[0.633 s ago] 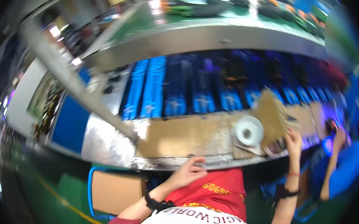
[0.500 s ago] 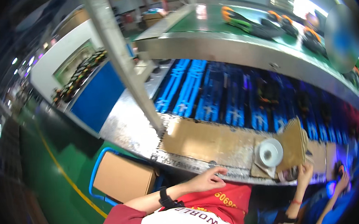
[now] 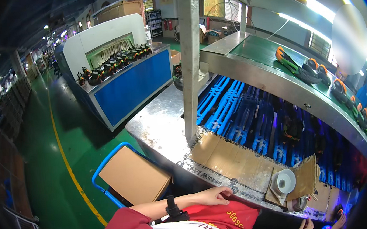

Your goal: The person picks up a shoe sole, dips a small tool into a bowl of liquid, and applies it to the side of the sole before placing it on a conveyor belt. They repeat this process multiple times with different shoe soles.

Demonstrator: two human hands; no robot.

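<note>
My left hand (image 3: 217,196) rests at the front edge of the metal bench (image 3: 166,115), palm down over my lap. Its fingers curl loosely and hold nothing. Low at the bottom edge is my right hand (image 3: 304,226), partly cut off by the picture, with thumb and fingers slightly apart and nothing visible in them. Beyond it on the bench stands a white bowl (image 3: 286,181) on a cardboard pad, beside an upright folded piece of cardboard (image 3: 306,177). A small round container (image 3: 298,203) sits just in front of the bowl.
Blue racks (image 3: 227,105) line the bench's far side beneath a green belt (image 3: 255,52) bearing black-and-orange shoes (image 3: 312,73). A metal post (image 3: 190,71) rises from the bench. A carton (image 3: 132,175) lies on a blue-framed cart at left. Another person's hand (image 3: 339,222) shows at right.
The view has swung left, bringing the blue-sided machine with its shoes further in. My right hand has drawn back from beside the cardboard toward the bottom edge. My left hand stays by the bench edge.
</note>
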